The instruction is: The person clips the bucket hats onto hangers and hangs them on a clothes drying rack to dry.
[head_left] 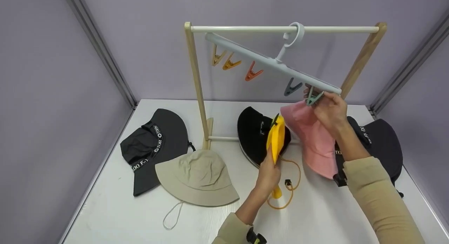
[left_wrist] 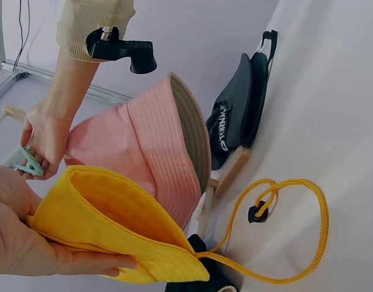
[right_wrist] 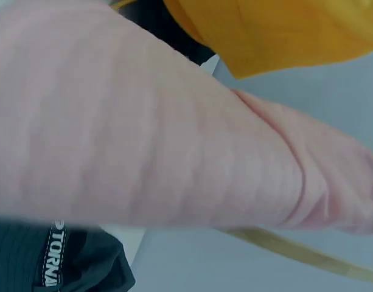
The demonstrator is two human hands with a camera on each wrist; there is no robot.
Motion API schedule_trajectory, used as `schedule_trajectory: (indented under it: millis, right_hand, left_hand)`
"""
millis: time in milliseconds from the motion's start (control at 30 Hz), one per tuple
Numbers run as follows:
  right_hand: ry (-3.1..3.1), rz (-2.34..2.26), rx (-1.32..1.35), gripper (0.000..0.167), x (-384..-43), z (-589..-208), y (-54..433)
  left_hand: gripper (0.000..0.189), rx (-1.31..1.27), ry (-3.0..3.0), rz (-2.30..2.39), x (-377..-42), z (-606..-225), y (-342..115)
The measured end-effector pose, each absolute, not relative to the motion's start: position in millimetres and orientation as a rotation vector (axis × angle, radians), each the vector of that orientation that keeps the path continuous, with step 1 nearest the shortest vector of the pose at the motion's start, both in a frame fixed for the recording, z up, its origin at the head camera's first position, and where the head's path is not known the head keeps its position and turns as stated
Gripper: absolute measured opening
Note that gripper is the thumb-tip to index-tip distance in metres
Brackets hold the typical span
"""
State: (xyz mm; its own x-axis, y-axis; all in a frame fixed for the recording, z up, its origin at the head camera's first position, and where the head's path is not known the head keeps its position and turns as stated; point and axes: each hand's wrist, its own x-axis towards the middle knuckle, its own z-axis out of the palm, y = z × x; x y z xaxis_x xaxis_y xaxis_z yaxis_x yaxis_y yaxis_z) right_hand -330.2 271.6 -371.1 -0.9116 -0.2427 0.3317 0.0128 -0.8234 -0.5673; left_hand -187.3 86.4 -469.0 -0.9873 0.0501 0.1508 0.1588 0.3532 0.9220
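White tabletop [head_left: 105, 209] extends below the work. Left hand [head_left: 269, 173] grips the yellow bucket hat [head_left: 277, 135], fingers against its cloth; braided cord [head_left: 299, 166] hangs beyond the fingertips. Expect light, soft, collapsible handling; hold by the brim. Right hand [head_left: 329, 109] pinches the mint-green plastic clip [head_left: 314, 99] beneath the smooth hanger bar [head_left: 245, 54].

Yellow hat [head_left: 277, 136]: flattened, orange cord [head_left: 299, 173] with black toggle [head_left: 288, 182] trailing; held in left hand [head_left: 269, 174], 4 o'clock of head-view centre.
Green clip [head_left: 311, 101]: pinched by right hand [head_left: 331, 111], near hanger's 4 o'clock end.
Hanger [head_left: 259, 57]: pale, tilted from 10 to 4 o'clock.
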Motion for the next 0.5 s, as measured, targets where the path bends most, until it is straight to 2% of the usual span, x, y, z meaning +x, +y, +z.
schedule_trajectory:
  millis: [267,500]
  right_hand:
    - [0.789,-2.831,-0.482,0.032,-336,-369,283]
    - [0.685,-2.815,-0.425,0.03,-335,-368,288]
  left_hand:
    - [0.057,-0.212,-2.476,-1.704,-188,-470,89]
    - [0.066,-0.261,-2.496,-1.641,-188,-467,88]
